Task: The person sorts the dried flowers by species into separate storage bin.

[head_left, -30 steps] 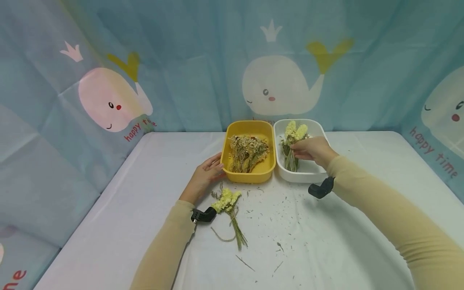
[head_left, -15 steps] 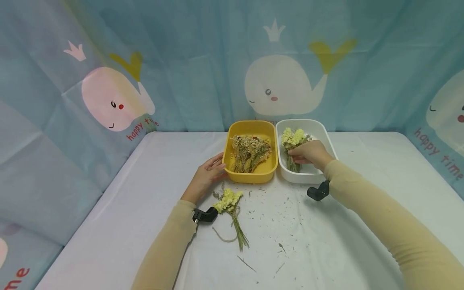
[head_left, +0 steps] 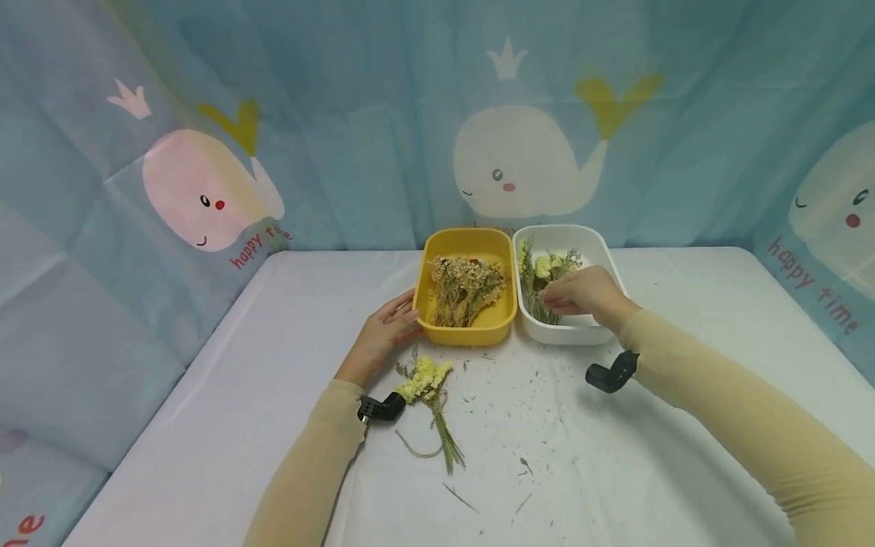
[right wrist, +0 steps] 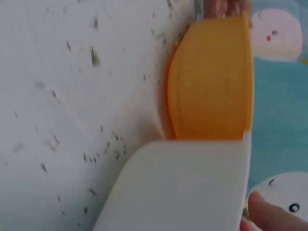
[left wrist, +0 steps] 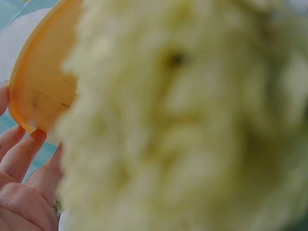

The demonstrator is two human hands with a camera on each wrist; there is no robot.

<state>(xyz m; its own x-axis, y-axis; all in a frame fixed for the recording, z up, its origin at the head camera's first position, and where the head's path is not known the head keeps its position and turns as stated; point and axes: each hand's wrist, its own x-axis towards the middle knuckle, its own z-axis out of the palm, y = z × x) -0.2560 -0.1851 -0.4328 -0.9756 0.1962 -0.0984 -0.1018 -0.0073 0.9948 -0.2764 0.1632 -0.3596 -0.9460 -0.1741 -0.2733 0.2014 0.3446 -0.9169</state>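
My right hand (head_left: pixel 581 292) reaches into the white bin (head_left: pixel 588 334) and pinches the stems of a bunch of dried flowers (head_left: pixel 544 267), with yellow heads and thin sprigs. More yellow flowers lie along the bin's left wall. In the right wrist view, the thumb (right wrist: pixel 272 211) shows just past the bin's rim; most of the hand is hidden. My left hand (head_left: pixel 386 330) rests its extended fingers against the left front corner of the yellow bin (head_left: pixel 472 336). Dried bouquets (head_left: pixel 465 289) with small pale heads lie inside that bin.
A tied yellow bouquet (head_left: pixel 427 380) with a loose twine end lies on the white tablecloth beside my left wrist; it fills much of the left wrist view. Bits of stem and leaf are scattered before the bins. A whale-print curtain (head_left: pixel 383 152) hangs behind.
The flower bunch at my right hand has sunk lower in the white bin and spread, with yellow heads now at its left wall. My left hand stays at the yellow bin.
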